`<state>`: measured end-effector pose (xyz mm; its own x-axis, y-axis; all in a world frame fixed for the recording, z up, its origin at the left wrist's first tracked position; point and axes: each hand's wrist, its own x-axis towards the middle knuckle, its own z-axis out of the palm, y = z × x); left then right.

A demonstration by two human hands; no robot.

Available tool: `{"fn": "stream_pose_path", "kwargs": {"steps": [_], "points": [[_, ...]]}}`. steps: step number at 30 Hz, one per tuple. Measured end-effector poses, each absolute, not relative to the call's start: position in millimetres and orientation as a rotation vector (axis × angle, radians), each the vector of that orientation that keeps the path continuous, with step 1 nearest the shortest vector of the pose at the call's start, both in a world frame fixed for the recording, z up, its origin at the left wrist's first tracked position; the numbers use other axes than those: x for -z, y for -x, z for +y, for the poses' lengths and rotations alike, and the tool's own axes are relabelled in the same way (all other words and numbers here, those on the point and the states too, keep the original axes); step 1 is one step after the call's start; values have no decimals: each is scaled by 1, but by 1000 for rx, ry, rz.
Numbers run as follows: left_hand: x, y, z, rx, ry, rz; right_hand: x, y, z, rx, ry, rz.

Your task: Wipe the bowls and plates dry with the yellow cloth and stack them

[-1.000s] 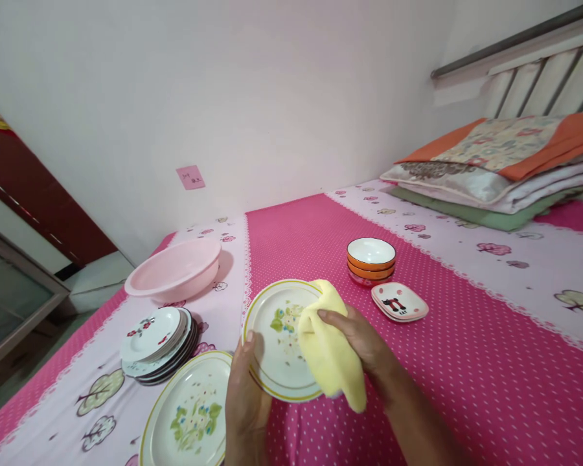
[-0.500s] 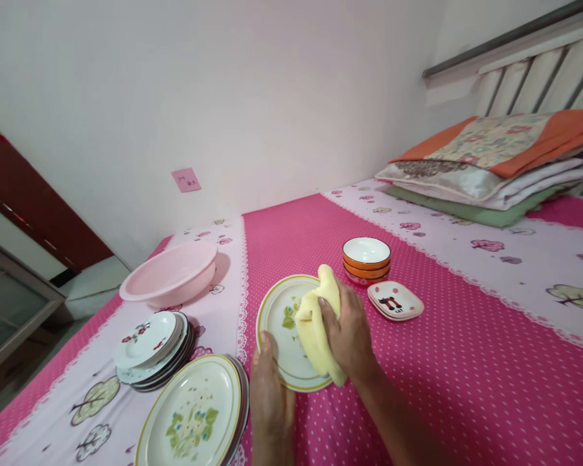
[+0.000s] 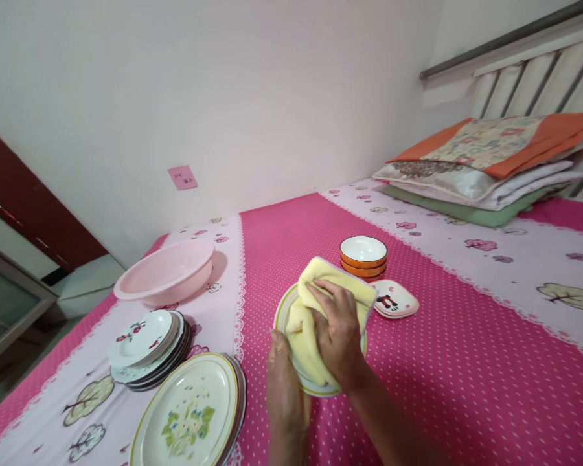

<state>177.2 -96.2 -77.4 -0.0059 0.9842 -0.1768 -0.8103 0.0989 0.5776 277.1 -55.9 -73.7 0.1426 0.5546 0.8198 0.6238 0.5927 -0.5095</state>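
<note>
My left hand (image 3: 287, 388) grips the left edge of a cream plate (image 3: 282, 309) with a yellow-green rim band, held tilted above the bed. A pale yellow cloth (image 3: 304, 336) lies over most of the plate's face and hides its pattern. My right hand (image 3: 339, 333) presses the cloth onto the plate, fingers spread over the folds. Just beyond the cloth, a squarish small dish (image 3: 399, 299) with a cat picture is partly covered. Behind that stands a short stack of orange bowls (image 3: 363, 255) with white insides.
Left of my hands are a stack of large floral plates (image 3: 189, 414) and a stack of smaller plates (image 3: 143, 340). A pink basin (image 3: 168, 275) sits behind them near the wall. Folded pillows and cloths (image 3: 486, 165) are piled at the right on the pink bedspread (image 3: 291, 233).
The plate has shifted a little to the right with my left hand. My right hand has moved the cloth across it, and the cloth now spreads wider over the plate.
</note>
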Motion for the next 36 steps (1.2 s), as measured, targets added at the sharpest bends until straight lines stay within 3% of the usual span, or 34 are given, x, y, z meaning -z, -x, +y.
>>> {"fn": "stream_pose_path", "kwargs": {"steps": [14, 19, 25, 31, 36], "points": [[71, -114, -82, -1577, -99, 652, 61, -255, -79, -650, 768, -2141], [68, -113, -82, -1682, -162, 774, 63, -280, -68, -476, 960, -2035], [65, -135, -89, -1460, -260, 817, 76, -295, -50, -49, 1059, -1604], [77, -148, -97, -1323, -511, 869, 66, -314, -50, -166, 1059, -1387], [76, -151, -100, -1163, -718, 813, 37, -304, -68, -192, 969, -1742]]}}
